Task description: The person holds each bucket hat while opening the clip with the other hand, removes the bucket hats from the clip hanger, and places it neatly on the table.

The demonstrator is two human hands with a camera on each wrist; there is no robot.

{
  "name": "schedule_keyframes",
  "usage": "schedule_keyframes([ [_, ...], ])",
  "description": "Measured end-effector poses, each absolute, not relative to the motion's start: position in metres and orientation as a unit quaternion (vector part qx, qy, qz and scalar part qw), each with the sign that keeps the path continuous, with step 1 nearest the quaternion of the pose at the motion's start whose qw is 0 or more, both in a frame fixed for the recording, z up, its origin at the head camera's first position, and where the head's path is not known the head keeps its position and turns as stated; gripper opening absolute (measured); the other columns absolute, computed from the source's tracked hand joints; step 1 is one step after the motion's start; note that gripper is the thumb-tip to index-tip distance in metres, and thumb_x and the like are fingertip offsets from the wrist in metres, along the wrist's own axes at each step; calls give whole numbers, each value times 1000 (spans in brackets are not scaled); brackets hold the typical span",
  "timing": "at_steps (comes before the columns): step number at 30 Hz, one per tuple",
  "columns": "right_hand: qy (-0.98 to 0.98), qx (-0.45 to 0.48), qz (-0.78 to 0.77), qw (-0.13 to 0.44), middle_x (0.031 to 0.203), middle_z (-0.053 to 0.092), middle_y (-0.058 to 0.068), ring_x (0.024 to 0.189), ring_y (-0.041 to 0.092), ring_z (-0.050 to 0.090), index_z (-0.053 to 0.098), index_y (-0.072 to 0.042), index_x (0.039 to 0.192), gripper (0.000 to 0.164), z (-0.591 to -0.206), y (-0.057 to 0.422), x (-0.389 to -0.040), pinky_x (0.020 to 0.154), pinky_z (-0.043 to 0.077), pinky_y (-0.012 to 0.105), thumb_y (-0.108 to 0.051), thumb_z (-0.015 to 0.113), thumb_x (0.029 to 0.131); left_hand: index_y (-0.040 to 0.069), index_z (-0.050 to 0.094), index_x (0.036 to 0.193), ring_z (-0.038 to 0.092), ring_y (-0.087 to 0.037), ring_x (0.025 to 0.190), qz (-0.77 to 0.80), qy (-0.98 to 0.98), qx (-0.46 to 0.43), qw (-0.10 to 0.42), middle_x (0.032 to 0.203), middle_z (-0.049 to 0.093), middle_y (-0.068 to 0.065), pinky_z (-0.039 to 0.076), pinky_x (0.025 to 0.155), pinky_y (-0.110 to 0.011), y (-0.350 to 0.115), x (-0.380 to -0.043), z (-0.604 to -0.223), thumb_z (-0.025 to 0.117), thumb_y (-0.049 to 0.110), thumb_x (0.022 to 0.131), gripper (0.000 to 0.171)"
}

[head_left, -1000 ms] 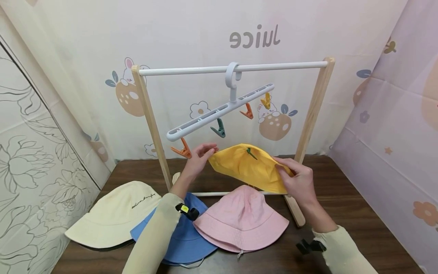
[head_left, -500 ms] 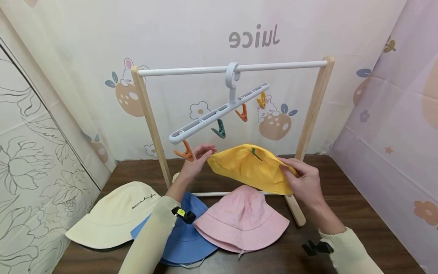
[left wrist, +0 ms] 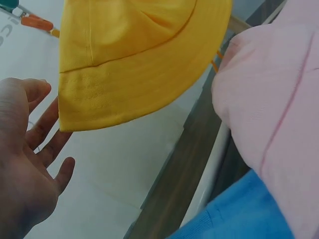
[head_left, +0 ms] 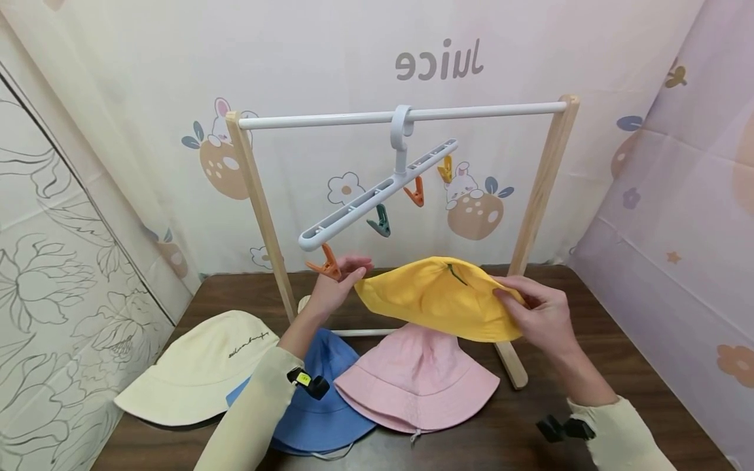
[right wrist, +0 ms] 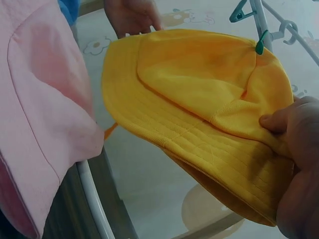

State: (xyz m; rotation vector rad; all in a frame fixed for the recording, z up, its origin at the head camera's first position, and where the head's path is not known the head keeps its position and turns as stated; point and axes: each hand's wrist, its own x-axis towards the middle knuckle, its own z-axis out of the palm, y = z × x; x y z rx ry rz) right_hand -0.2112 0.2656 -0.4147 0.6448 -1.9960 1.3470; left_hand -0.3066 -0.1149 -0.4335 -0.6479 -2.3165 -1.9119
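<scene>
My right hand [head_left: 544, 317] pinches the right end of a yellow bucket hat [head_left: 436, 297], thumb on the near side. The hat is folded flat, with a small green stem [right wrist: 259, 44] on its crown. At the hat's left end is my left hand [head_left: 336, 288]. In the left wrist view its fingers [left wrist: 47, 127] are spread and reach partly behind the hat's edge, the thumb standing off the cloth; I cannot tell whether they touch it. Above hangs a pale grey clip hanger [head_left: 377, 196]. Its nearest clip, an orange one [head_left: 326, 263], is beside my left hand.
A wooden rack with a white rail [head_left: 489, 112] carries the hanger. Its other clips are green [head_left: 379, 221], orange [head_left: 415, 192] and yellow [head_left: 446, 169]. Cream [head_left: 203, 366], blue [head_left: 324, 412] and pink [head_left: 418, 386] bucket hats lie on the dark wooden table [head_left: 636, 432].
The yellow hat and my right hand have moved right and slightly down. My left hand has shifted slightly down. The hanger has turned, its near end going right and its far end left.
</scene>
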Motion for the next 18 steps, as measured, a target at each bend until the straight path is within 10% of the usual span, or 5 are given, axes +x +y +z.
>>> schedule_keyframes([
  [18, -724, 298, 562, 265, 109, 86, -13, 86, -1, 79, 78, 19, 106, 26, -413, 298, -205, 69, 61, 12, 34, 70, 86, -9, 71, 136, 77, -39, 129, -594, -754, -276, 55, 134, 77, -31, 57, 108, -19, -131, -274, -431, 66, 3, 110, 29],
])
